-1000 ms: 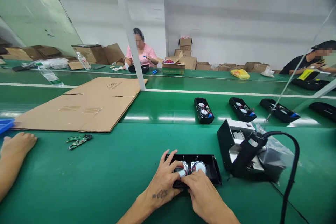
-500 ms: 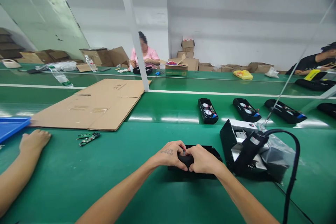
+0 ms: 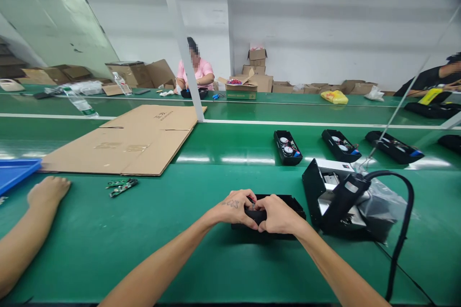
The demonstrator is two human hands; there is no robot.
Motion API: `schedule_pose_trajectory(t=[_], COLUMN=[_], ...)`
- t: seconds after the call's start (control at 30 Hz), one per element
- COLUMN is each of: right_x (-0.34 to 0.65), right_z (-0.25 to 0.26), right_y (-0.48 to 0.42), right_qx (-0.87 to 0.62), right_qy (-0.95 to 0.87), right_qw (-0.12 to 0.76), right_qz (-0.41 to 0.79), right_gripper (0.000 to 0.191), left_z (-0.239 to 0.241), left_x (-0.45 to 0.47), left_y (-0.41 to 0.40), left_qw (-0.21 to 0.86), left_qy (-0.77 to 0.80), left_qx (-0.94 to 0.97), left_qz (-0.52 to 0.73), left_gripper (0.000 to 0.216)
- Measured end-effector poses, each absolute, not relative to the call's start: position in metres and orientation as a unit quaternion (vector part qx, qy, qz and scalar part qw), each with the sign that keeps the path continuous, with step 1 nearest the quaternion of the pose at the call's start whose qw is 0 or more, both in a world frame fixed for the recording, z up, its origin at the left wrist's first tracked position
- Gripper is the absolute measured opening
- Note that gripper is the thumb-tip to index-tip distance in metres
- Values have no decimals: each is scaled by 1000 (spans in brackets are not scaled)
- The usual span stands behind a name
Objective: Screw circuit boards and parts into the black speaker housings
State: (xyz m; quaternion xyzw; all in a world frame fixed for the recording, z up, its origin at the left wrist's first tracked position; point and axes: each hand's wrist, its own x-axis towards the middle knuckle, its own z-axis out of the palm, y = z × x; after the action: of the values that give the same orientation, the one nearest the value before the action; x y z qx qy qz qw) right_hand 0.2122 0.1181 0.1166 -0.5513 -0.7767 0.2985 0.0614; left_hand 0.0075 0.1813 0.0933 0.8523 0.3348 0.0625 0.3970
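Note:
My left hand (image 3: 236, 208) and my right hand (image 3: 279, 215) meet over a black housing (image 3: 296, 205) on the green bench in front of me. Both hands are closed, thumbs close together, gripping its near wall at the left part. A bit of red shows between the fingertips; what they pinch inside is hidden. Most of the housing's inside is covered by my hands. To the right stands a black and white device (image 3: 333, 201), with a black handle-shaped tool (image 3: 345, 199) on a thick cable leaning over it.
Black housings (image 3: 288, 147) with round silver parts and wires stand on the belt ahead. Green circuit boards (image 3: 123, 187), flat cardboard (image 3: 126, 141) and a blue tray (image 3: 18, 172) lie left. Another person's arm (image 3: 39, 220) rests at left; people sit across the line.
The view has tilted slightly downward. My hands stay on the black housing with only slight finger movement. The person in pink across the line has lowered their hands.

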Motion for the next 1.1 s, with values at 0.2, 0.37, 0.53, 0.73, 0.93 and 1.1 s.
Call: schedule_pose_trajectory(t=[0.2,0.37,0.53,0.73,0.93,1.1], right_x=[206,205,206,206,210,211], right_z=[122,119,114,117,114,106], right_y=[108,106,110,115,119,115], right_qx=[-580,-580,-579,-572,-558,-555], right_qy=[-777,-785,-791,-793,-797,-803], right_qw=[44,25,26,23,34,45], right_qz=[243,215,196,207,228,212], right_gripper=[27,22,24,36,27,30], left_z=[92,92,91,89,89,90], left_x=[9,8,10,9,9,9], left_y=[182,184,185,186,189,190], left_qw=[391,388,382,372,368,361], left_qy=[336,342,345,335,309,296], left_qx=[855,854,856,865,877,884], left_qz=[58,49,47,36,19,13], left_gripper=[52,49,47,42,44,41])
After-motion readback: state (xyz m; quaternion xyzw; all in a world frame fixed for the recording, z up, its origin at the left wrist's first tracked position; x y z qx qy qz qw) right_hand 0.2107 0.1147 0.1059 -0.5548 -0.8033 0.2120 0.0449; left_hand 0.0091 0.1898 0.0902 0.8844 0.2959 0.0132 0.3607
